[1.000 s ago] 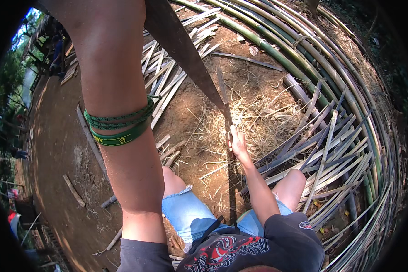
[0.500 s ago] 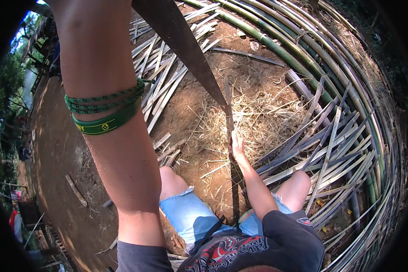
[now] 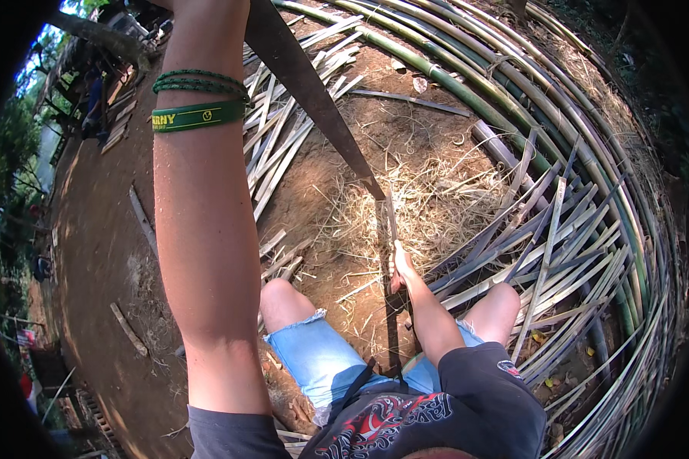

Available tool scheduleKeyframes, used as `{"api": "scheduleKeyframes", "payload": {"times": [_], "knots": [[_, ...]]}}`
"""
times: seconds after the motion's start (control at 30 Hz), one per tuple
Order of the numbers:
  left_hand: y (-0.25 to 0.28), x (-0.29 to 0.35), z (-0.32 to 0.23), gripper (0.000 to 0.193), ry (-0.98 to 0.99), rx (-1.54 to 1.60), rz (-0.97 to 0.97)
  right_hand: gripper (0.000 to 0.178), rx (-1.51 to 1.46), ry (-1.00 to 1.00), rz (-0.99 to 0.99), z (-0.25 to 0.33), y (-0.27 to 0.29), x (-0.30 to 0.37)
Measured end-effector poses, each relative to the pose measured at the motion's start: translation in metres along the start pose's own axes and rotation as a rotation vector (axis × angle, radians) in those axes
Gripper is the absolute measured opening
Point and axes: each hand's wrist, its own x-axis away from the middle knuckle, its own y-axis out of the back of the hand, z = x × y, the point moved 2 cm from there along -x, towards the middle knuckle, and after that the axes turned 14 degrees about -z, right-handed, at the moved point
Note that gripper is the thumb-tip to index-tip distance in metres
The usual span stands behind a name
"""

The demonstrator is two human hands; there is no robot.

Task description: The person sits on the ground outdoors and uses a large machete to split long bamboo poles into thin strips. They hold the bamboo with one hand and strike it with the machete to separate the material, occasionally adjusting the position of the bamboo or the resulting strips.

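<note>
My left hand (image 3: 195, 4) is at the top edge, nearly all out of the picture with its fingers hidden; its arm is raised close to the camera. Beside that wrist a long, flat, dark strip (image 3: 314, 96), seemingly bamboo, slants down to the middle. Its lower end meets the top of a thin knife (image 3: 392, 220) near my right hand. My right hand (image 3: 402, 262) is closed round this knife, low between my knees, with a reddish-brown handle end showing beneath. Pale shavings (image 3: 444, 206) lie in a heap on the ground around the knife.
Split bamboo strips (image 3: 272, 145) lie in a pile ahead to the left, and another pile (image 3: 582, 245) fans out at my right. Long green bamboo poles (image 3: 467, 76) curve along the far right. A short stick (image 3: 128, 329) lies on bare earth at left.
My left arm has moved further up and away in the picture. The strip's lower end has dropped slightly, and my right hand with the knife has come a little nearer my body.
</note>
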Motion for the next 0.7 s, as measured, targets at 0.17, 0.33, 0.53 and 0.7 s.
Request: {"api": "scheduleKeyframes", "payload": {"times": [0.17, 0.33, 0.53, 0.7], "knots": [[0.002, -0.020, 0.022, 0.061, -0.009, -0.488, -0.279, 0.054, 0.036, 0.140, 0.006, 0.020, 0.004, 0.026], [-0.028, -0.020, 0.031, 0.057, -0.194, -0.396, -0.439, 0.049, -0.014, 0.125, -0.042, -0.010, 0.027, 0.028], [-0.038, -0.002, 0.013, 0.044, -0.062, -0.301, -0.302, 0.046, 0.055, 0.402, -0.083, 0.031, 0.013, 0.078], [-0.026, -0.004, 0.011, 0.041, -0.087, -0.254, -0.250, 0.041, -0.025, 0.680, 0.094, 0.108, -0.032, 0.145]]}}
